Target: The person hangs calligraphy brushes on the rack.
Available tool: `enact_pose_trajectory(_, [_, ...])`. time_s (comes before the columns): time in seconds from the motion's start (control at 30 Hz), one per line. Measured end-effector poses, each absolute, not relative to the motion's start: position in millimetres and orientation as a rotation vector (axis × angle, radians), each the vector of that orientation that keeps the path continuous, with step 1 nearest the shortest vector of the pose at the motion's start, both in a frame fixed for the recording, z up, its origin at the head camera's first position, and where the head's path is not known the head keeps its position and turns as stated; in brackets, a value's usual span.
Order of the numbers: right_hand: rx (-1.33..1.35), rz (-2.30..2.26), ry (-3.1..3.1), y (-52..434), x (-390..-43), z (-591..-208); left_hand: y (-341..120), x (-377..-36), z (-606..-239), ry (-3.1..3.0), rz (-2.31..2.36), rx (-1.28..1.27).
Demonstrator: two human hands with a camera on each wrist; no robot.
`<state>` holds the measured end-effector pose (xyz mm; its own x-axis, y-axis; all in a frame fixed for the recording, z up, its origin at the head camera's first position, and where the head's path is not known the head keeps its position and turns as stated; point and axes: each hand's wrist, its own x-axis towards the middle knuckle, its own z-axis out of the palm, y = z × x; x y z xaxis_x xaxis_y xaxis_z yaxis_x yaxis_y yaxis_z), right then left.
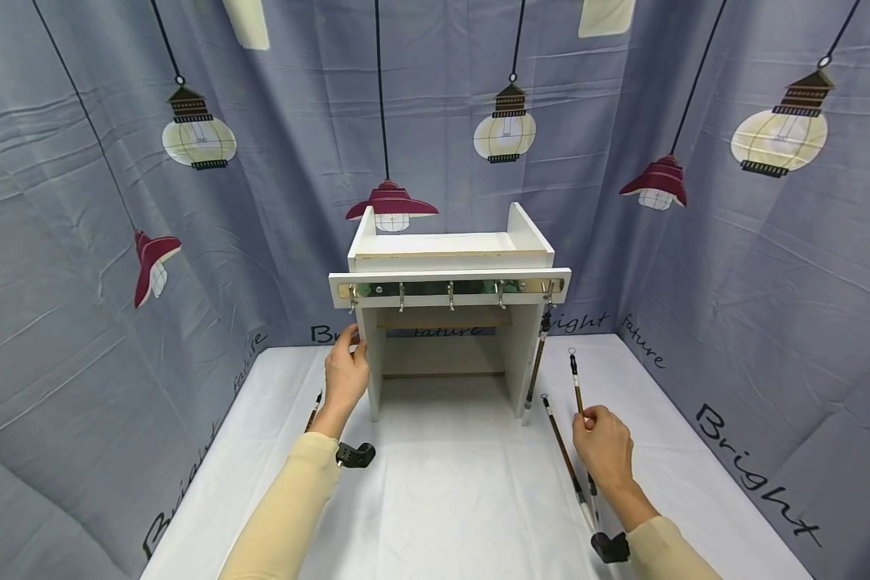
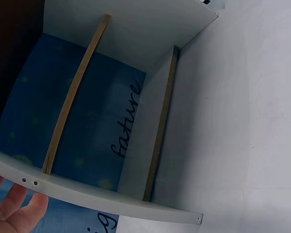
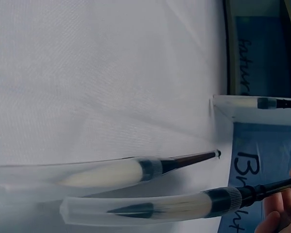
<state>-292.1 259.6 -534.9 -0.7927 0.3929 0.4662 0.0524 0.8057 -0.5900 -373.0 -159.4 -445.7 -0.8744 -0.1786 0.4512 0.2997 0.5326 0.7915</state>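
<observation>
One brush [image 1: 537,362] hung from right-end hook [image 1: 548,289] of white rack [image 1: 453,261]; other four hooks [image 1: 450,295] bare. Right hand [image 1: 605,447] pinched second brush [image 1: 577,385] by handle, apart from hooks. Third brush [image 1: 562,451] lay near it on worktop [image 1: 435,491]; fourth brush [image 1: 313,414] (partly hidden behind left wrist) showed at left. Left hand [image 1: 345,374], fingers loose, touched rack's left side. Seemingly early: one hung, three left.
</observation>
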Motion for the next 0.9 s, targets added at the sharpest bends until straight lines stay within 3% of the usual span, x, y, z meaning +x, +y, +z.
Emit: enact_pose_trajectory(0.9, [-0.274,0.774,-2.249,249,-292,-514,-161,-374,-447,-2.294,-1.317,-0.1])
